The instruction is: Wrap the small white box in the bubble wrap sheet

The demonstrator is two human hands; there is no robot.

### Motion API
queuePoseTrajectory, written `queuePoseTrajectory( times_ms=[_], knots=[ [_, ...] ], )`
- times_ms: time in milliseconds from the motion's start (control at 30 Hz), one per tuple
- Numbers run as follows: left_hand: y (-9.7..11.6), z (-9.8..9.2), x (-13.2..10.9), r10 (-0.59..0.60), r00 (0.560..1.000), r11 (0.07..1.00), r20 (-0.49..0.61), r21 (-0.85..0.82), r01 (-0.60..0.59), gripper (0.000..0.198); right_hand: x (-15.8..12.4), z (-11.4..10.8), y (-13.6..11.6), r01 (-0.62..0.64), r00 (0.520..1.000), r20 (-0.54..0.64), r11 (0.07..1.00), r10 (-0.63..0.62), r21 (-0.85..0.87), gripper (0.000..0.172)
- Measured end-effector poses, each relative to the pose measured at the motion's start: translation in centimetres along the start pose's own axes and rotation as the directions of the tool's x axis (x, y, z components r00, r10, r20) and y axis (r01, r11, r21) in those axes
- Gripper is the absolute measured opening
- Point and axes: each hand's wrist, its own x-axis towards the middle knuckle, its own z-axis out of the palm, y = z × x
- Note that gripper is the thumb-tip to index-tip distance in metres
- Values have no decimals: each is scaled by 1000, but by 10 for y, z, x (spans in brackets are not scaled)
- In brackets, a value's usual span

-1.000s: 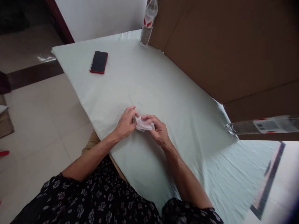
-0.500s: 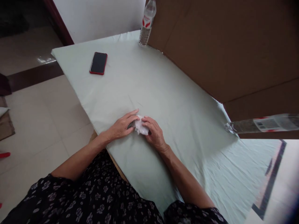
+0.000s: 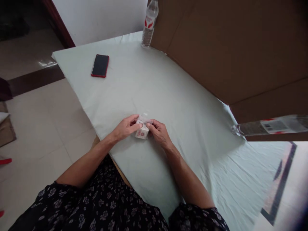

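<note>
My left hand (image 3: pixel 125 127) and my right hand (image 3: pixel 158 132) meet over a small clear plastic packet (image 3: pixel 142 129) with a white and reddish label inside. Both pinch it between fingertips and thumbs, just above the pale green cloth on the table (image 3: pixel 168 96). The packet's top edge sticks up between my fingers. What is inside the packet is too small to make out.
A phone in a red case (image 3: pixel 100 65) lies at the far left of the table. One water bottle (image 3: pixel 147 25) stands at the back beside a big brown cardboard sheet (image 3: pixel 228 48); another bottle (image 3: pixel 271 126) lies at the right. Tiled floor is to the left.
My hands pressed the packet down on the cloth, then lifted and turned it, so the label now shows. The view shifted slightly.
</note>
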Motion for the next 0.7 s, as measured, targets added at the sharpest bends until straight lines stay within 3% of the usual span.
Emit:
queuePoseTrajectory(
  times_ms=[67, 133, 367, 467, 567, 700],
  knots=[
    [-1, -3, 4, -48, 996, 987, 69, -150, 58, 50, 3, -1, 0, -18, 1000, 24, 1000, 18, -1, 34],
    [-2, -5, 8, -82, 994, 978, 67, -186, 93, 44, 4, 0, -1, -16, 999, 48, 1000, 16, 5, 34],
    [-9, 7, 14, -125, 978, 990, -169, -86, 111, 24, -12, 4, 0, 31, 997, -66, 999, -29, 32, 56],
    [-12, 14, 11, -72, 962, 997, -262, -38, 65, 22, -22, 2, -1, 121, 993, 21, 987, -120, -110, 59],
    [-13, 17, 10, -74, 945, 997, -318, -46, 63, 21, -24, 4, -2, 245, 969, 80, 925, -232, -289, 55],
    [-12, 16, 11, -187, 936, 961, -298, -252, 112, 22, -18, 8, -2, 186, 982, 27, 934, -187, -305, 41]
  ],
)
